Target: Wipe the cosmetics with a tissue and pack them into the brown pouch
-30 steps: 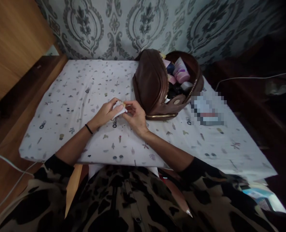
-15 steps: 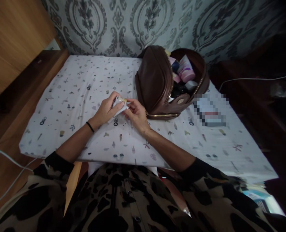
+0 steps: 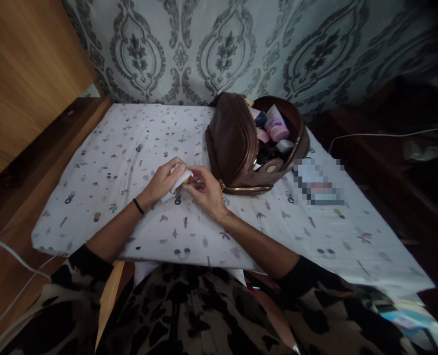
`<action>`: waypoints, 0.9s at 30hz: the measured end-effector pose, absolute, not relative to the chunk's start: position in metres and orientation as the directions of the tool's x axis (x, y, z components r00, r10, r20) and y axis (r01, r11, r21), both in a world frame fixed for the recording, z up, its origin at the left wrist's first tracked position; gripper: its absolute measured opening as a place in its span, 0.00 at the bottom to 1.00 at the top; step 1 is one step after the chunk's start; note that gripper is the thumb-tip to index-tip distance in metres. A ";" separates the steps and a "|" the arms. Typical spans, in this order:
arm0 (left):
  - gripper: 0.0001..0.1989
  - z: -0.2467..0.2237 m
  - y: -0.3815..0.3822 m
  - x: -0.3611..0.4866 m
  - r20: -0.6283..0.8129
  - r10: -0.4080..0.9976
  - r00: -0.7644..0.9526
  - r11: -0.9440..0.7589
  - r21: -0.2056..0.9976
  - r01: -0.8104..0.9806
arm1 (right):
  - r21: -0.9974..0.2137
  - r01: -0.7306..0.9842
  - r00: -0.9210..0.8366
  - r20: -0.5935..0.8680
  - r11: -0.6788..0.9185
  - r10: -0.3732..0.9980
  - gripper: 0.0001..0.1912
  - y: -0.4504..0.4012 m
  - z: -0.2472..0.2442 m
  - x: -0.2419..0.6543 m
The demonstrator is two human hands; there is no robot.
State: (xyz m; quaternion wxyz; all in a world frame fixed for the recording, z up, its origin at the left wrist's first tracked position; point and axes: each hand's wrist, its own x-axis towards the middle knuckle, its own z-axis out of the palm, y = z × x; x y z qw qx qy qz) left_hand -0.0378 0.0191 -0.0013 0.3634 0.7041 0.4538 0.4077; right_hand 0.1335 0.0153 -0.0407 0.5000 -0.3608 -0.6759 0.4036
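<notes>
Left hand [image 3: 163, 181] pinches soft, rumpled white cloth [image 3: 179, 181]; right hand [image 3: 208, 193] pinches a yellowish thing [image 3: 187, 181] against it, left of the smooth leather bag [image 3: 231, 140].

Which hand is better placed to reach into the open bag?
Probably the right hand: it is nearer the brown bag, though also busy at the white item the left hand holds.

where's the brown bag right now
In the head view, the brown bag sits right of centre on the printed sheet, in front of the patterned wall, just beyond and right of the right hand.
</notes>
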 end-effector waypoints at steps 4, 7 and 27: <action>0.08 0.000 0.017 -0.035 0.304 0.931 0.203 -0.363 0.836 0.412 | -0.951 0.062 -0.256 0.278 0.303 0.926 0.25 0.018 -0.041 0.133; 0.07 0.000 0.017 -0.036 0.288 0.943 0.166 -0.331 0.851 0.408 | -0.959 0.057 -0.288 0.251 0.278 0.924 0.22 0.017 -0.040 0.132; 0.15 -0.006 0.020 -0.042 0.237 0.930 0.282 -0.343 0.835 0.429 | -0.977 -0.156 -0.222 0.179 0.147 0.958 0.23 0.019 -0.035 0.133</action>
